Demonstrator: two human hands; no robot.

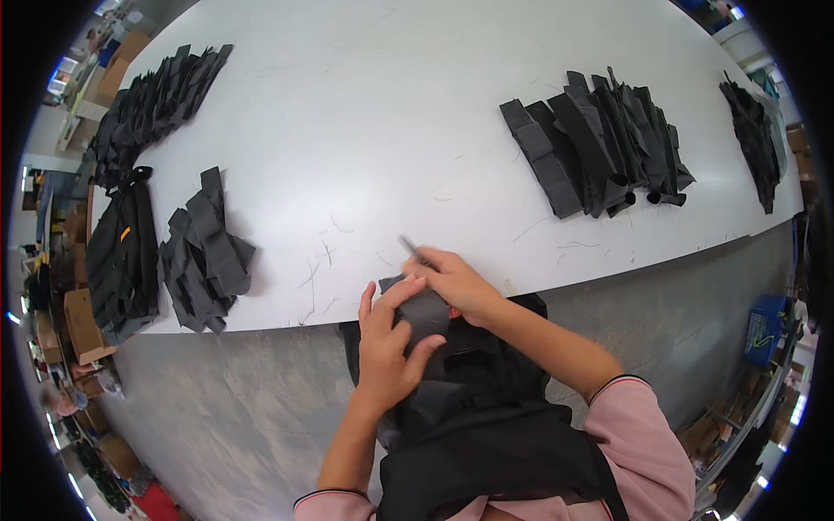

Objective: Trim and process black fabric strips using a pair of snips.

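Observation:
Over the near table edge, my left hand (387, 347) grips a dark grey fabric piece (424, 314), its thumb and fingers curled around it. Close by on the right, my right hand (456, 282) is closed on a slim grey pointed tool (412, 249), which looks like thread snips but is blurred. The tool's tip points away from me, toward the upper left. The fingers of both hands meet at the top of the fabric. More black cloth (469, 365) lies beneath my hands, against the black apron (504, 451).
Dark fabric strips lie in a right-hand pile (599, 143), a near-left pile (207, 252) and a far-left pile (165, 100). A black bundle (122, 252) sits at the left edge, another (754, 143) at far right. Thread scraps (313, 273) dot the white table (373, 130).

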